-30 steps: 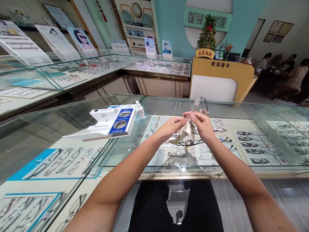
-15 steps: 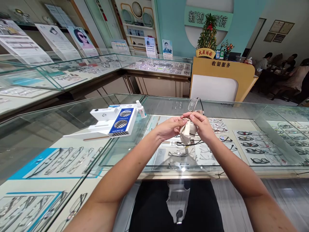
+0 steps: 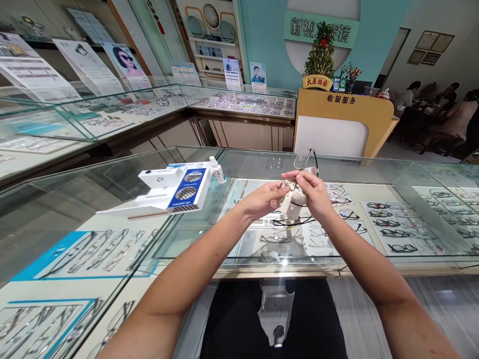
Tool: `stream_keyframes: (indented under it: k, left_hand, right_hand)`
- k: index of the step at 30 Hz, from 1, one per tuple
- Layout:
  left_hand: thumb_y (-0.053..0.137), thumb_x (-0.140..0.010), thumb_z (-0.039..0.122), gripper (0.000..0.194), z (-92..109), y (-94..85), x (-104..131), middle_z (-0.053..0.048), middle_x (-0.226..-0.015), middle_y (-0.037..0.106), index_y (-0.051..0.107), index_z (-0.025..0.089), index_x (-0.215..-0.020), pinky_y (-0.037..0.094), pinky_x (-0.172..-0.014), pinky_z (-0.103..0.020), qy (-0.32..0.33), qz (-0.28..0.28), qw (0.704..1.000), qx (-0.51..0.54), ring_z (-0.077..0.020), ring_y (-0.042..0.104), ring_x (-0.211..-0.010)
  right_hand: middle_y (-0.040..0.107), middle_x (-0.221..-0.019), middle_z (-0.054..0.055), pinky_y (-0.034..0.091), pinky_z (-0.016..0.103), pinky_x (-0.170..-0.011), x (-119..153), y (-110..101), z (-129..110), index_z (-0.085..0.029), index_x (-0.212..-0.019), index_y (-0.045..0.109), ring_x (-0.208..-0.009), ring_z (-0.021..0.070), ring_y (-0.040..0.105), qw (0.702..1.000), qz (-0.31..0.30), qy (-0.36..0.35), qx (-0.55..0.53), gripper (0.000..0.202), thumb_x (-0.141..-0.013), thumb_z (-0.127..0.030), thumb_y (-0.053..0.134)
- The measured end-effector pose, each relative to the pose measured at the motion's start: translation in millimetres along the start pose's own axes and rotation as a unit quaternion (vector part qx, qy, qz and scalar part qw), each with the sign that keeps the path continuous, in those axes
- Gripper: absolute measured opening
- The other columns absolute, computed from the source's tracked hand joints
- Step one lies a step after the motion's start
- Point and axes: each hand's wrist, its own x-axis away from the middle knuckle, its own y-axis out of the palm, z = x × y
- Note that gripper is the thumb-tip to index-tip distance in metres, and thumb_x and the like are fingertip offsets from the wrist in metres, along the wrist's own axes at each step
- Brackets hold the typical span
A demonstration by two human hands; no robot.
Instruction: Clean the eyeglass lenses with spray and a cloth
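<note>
Above the glass counter, both my hands are together on a pair of eyeglasses (image 3: 301, 159). One lens points up and away, with a dark temple arm beside it. My left hand (image 3: 268, 197) is closed, pinching a pale cleaning cloth (image 3: 286, 203) against the lower part of the glasses; the cloth and fingers hide the other lens. My right hand (image 3: 316, 193) is closed on the frame near its middle, thumb and fingertips pressed together. Part of the cloth hangs down between the hands.
The glass display counter (image 3: 194, 244) holds rows of eyeglasses (image 3: 391, 233). To the left on its top are an open white and blue box (image 3: 187, 192) and a small white bottle (image 3: 217, 170). A yellow service desk (image 3: 344, 112) stands beyond, and people sit at the far right.
The eyeglasses have shifted slightly right and tilted a little in my hands. The cloth between my fingers has changed shape slightly. The box and bottle stay in place.
</note>
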Motion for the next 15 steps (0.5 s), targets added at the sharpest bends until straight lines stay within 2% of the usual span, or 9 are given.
stream_keyframes:
  k: [4,10,13,15]
  left_hand:
    - [0.101,-0.064,0.053,0.055,0.1,-0.7,-0.2,0.001,-0.069,0.061,0.068,0.013,-0.082,0.048,-0.065,-0.025,-0.020,-0.028,0.999,0.040,-0.0105,0.059,-0.063]
    - [0.099,-0.067,0.050,0.051,-4.8,-4.1,-1.4,0.000,-0.071,0.061,0.070,0.015,-0.089,0.045,-0.062,-0.028,0.015,-0.001,1.000,-0.008,-0.0132,0.058,-0.064]
    - [0.097,-0.070,0.052,0.049,-4.7,-1.7,-0.6,0.002,-0.067,0.058,0.069,0.016,-0.088,0.043,-0.060,-0.027,0.018,0.004,1.000,-0.017,-0.0121,0.054,-0.061]
    - [0.096,-0.071,0.054,0.051,-3.4,0.1,0.3,0.000,-0.071,0.062,0.069,0.016,-0.089,0.044,-0.064,-0.027,0.018,-0.005,1.000,-0.012,-0.0124,0.057,-0.065]
  right_hand:
    - [0.082,-0.122,0.005,0.053,0.042,-0.109,0.2,1.8,-0.6,-0.028,-0.099,0.078,-0.120,0.0242,0.071,1.000,-0.012,-0.001,0.011,0.043,-0.088,-0.069,0.073]
    - [0.082,-0.120,0.005,0.058,0.040,-0.090,1.5,4.2,-0.9,-0.026,-0.084,0.070,-0.087,0.0193,0.070,0.999,-0.001,-0.009,0.042,0.050,-0.086,-0.076,0.070]
    - [0.082,-0.117,0.005,0.057,0.041,-0.096,1.8,5.0,-1.5,-0.026,-0.081,0.068,-0.092,0.0207,0.071,0.999,0.004,-0.016,0.045,0.051,-0.085,-0.077,0.070]
    - [0.083,-0.115,0.005,0.056,0.042,-0.101,1.7,4.7,-2.1,-0.026,-0.083,0.070,-0.099,0.0221,0.073,0.999,0.004,-0.019,0.042,0.050,-0.086,-0.075,0.071]
